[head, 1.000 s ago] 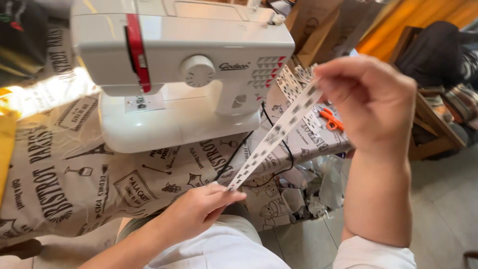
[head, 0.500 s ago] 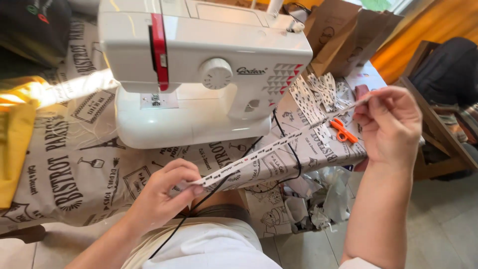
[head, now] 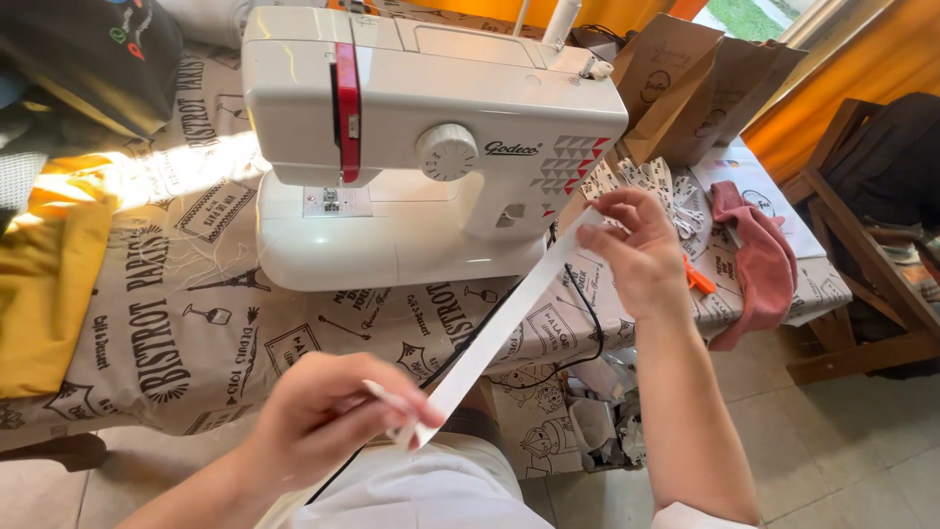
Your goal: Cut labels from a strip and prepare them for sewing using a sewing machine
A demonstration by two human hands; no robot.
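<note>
A long white strip point(head: 504, 323) of ribbon or tape runs taut between my two hands. My left hand point(head: 328, 416) pinches its lower end near my lap. My right hand point(head: 641, 250) grips its upper end, just right of the white sewing machine point(head: 421, 147) with a red stripe. The machine stands on a table covered by a printed beige cloth point(head: 176, 323). A black cord point(head: 578, 323) hangs off the table edge under the strip.
Yellow fabric point(head: 49, 274) lies at the left, dark fabric point(head: 88, 54) at the back left. Brown paper bags point(head: 705, 83), a pink cloth point(head: 759, 260) and orange-handled scissors point(head: 697, 279) sit to the right. A wooden chair point(head: 862, 274) stands further right.
My right hand has come in leftward toward the machine. My left hand has slid further down the strip, which now shows its flat white face. The view has shifted slightly.
</note>
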